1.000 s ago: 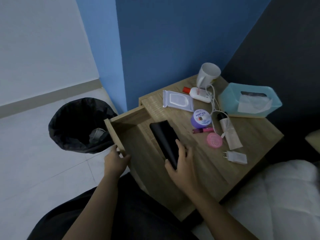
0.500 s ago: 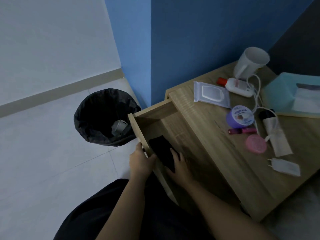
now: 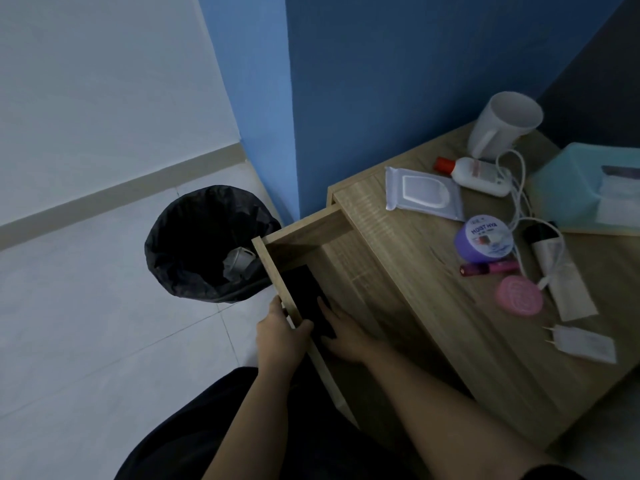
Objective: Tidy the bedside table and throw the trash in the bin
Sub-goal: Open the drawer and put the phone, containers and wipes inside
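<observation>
Inside the open drawer [image 3: 332, 258], a black phone [image 3: 304, 296] lies under the flat right hand [image 3: 346, 336]; left hand [image 3: 282, 336] grips the front.

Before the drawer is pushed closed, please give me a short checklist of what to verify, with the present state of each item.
1. Black phone lies flat inside the drawer: ok.
2. Right hand out of the drawer: not ok, its fingers rest on the phone.
3. Left hand grips the drawer front: ok.
4. Nothing hangs over the drawer edge: ok.
5. White cable away from the drawer opening: ok.
6. Bin clear of the drawer's path: cannot tell.
</observation>
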